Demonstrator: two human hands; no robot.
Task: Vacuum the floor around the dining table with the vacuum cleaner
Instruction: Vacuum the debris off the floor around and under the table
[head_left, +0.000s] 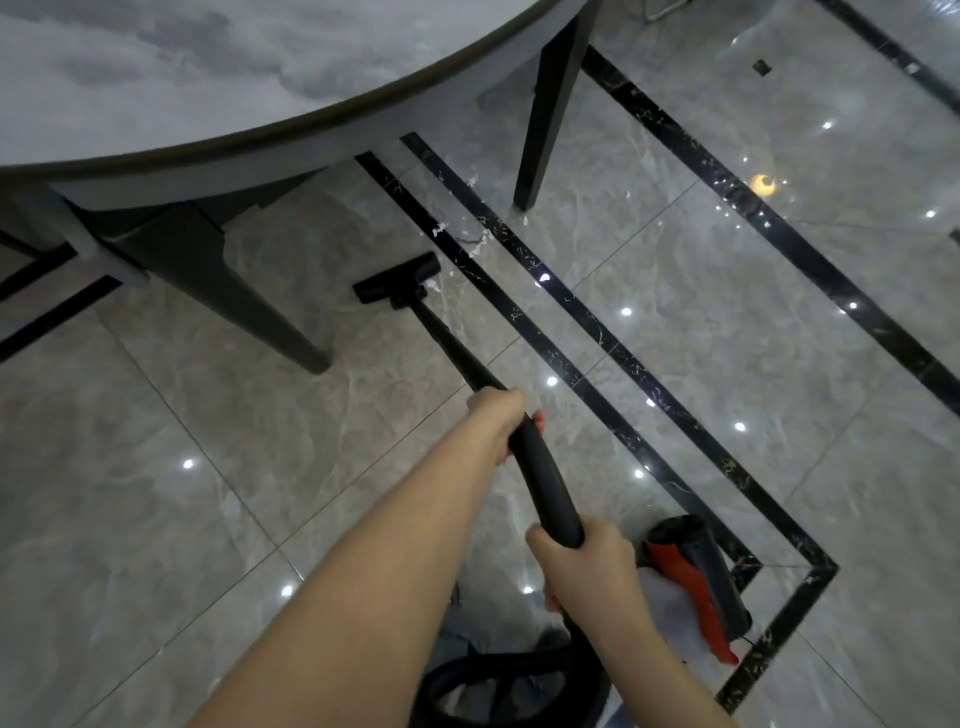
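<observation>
The black vacuum wand (452, 343) slants from my hands down to its flat floor head (397, 278), which sits on the grey tiles just under the round dining table's edge (291, 130). My left hand (501, 423) grips the wand further along. My right hand (587, 558) grips the thick black handle end nearer me. White scraps of litter (478, 241) lie on the dark tile stripes just beyond the head. The black and red vacuum body (696, 577) lies on the floor to my right, with its black hose (493, 675) looped below.
Two dark table legs stand close by: one (249, 306) left of the floor head, one (550, 114) behind the litter. Black inlaid stripes (623, 364) cross the glossy floor diagonally. Open tiles stretch to the right and lower left.
</observation>
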